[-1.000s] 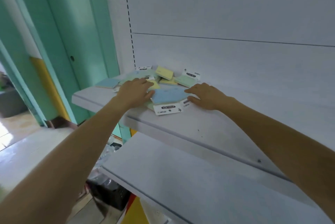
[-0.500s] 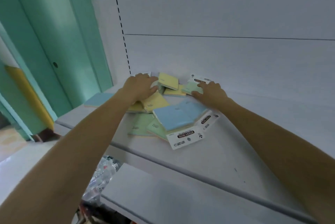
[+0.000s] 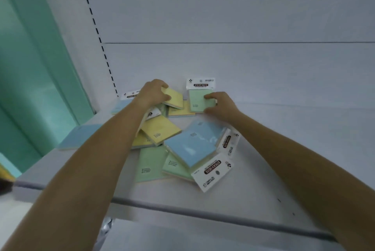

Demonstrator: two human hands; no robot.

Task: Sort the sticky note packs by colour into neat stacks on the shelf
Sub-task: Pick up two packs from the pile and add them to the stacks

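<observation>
Change since half a second ago: the view has closed in on the shelf (image 3: 263, 169), and both hands have gone from lying flat on the pile to gripping single packs at its back edge. The left hand (image 3: 151, 93) is curled over the near-left corner of a yellow pack (image 3: 175, 98), fingers clamped on it, the pack tilted up off the ones beneath. The right hand (image 3: 221, 103) pinches a green pack (image 3: 197, 99), thumb at the near edge and fingers across its right side; the white header card of this pack points toward the back wall (image 3: 243, 64). Both forearms reach forward from the lower corners, converging on the pile. Remaining packs lie unsorted and overlapping on the shelf: a blue pack (image 3: 194, 143) on top at centre, another yellow pack (image 3: 160, 131) to its left, two green packs (image 3: 150, 164) nearest the front edge, and a lone blue pack (image 3: 81, 137) apart at far left.
</observation>
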